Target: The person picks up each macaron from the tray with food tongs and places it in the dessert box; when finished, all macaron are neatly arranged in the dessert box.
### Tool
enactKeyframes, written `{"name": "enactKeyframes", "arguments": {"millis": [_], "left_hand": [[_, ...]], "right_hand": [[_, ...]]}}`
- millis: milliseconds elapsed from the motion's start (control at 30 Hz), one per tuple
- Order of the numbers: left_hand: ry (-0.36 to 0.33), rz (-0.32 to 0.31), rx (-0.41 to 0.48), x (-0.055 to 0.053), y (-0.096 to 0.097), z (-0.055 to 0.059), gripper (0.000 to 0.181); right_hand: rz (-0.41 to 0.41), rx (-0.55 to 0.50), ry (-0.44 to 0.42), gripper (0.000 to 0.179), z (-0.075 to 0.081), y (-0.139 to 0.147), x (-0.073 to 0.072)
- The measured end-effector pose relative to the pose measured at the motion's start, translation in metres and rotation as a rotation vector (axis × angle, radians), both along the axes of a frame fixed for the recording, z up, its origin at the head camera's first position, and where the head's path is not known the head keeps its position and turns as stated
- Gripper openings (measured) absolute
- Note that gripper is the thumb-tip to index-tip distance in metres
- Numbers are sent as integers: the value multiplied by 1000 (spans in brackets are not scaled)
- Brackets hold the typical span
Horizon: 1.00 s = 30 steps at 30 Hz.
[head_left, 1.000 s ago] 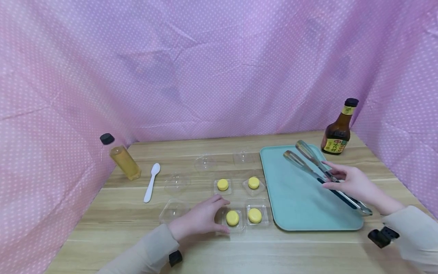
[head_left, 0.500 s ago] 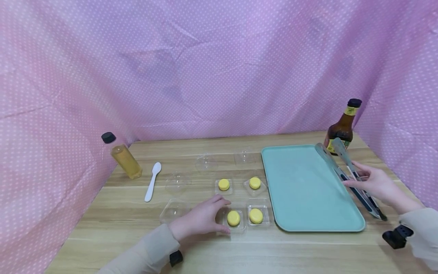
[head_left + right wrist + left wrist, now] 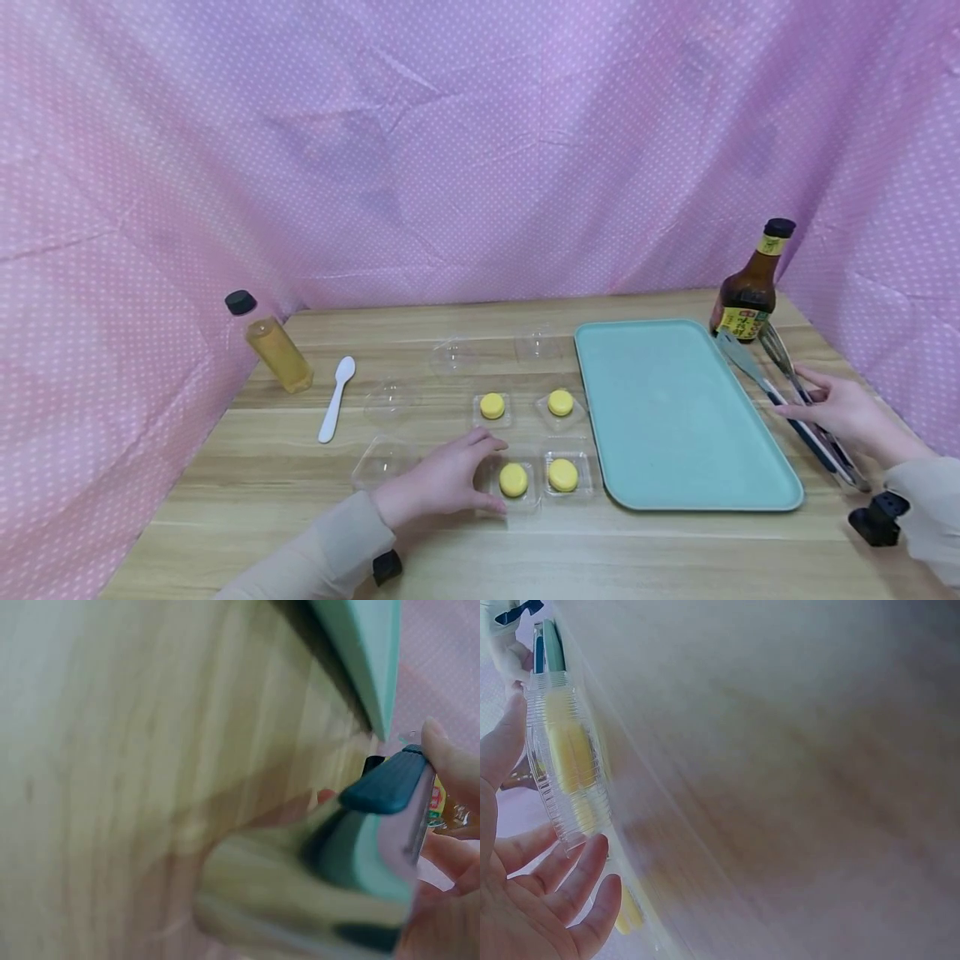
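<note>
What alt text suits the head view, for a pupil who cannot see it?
A person's right hand holds tongs beside a green tray on a wooden table. The left hand is beside one of four clear containers, each holding a yellow disc. A white spoon and a bottle of yellowish liquid are at left, a brown bottle at back right.

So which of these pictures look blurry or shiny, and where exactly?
Left wrist view: hazy, with the table smeared soft, while ridges on the clear container show fairly well; right wrist view: the metal of the tongs is blurred and mirror-like, soft shadows on the wood; head view: mostly crisp, small glints on the clear plastic lids.
</note>
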<state>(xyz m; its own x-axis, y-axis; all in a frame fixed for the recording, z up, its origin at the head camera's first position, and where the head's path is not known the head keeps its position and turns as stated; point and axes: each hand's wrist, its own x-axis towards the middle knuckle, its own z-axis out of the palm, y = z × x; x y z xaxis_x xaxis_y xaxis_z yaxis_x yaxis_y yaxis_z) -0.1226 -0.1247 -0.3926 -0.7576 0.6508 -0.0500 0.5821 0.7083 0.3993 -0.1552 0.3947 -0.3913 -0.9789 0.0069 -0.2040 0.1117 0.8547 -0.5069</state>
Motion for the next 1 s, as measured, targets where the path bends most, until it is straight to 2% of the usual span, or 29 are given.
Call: {"name": "enactKeyframes", "arguments": {"millis": [267, 367, 500, 600, 833, 1000], "left_hand": [[7, -4, 6, 0, -1, -3, 78], [7, -1, 2, 0, 0, -3, 78], [6, 3, -7, 0, 0, -2, 78], [3, 3, -13, 0, 1, -1, 77], [1, -2, -28, 0, 2, 1, 77], [14, -7, -50, 0, 2, 1, 77]], "right_hand": [[9, 85, 3, 101, -3, 6, -1], [-23, 20, -8, 104, -6, 4, 0], [-71, -164, -14, 103, -11, -3, 5], [-75, -193, -30, 102, -9, -5, 7], [-3, 77, -1, 105, 0, 4, 4], [-13, 42, -17, 106, -3, 6, 4]]}}
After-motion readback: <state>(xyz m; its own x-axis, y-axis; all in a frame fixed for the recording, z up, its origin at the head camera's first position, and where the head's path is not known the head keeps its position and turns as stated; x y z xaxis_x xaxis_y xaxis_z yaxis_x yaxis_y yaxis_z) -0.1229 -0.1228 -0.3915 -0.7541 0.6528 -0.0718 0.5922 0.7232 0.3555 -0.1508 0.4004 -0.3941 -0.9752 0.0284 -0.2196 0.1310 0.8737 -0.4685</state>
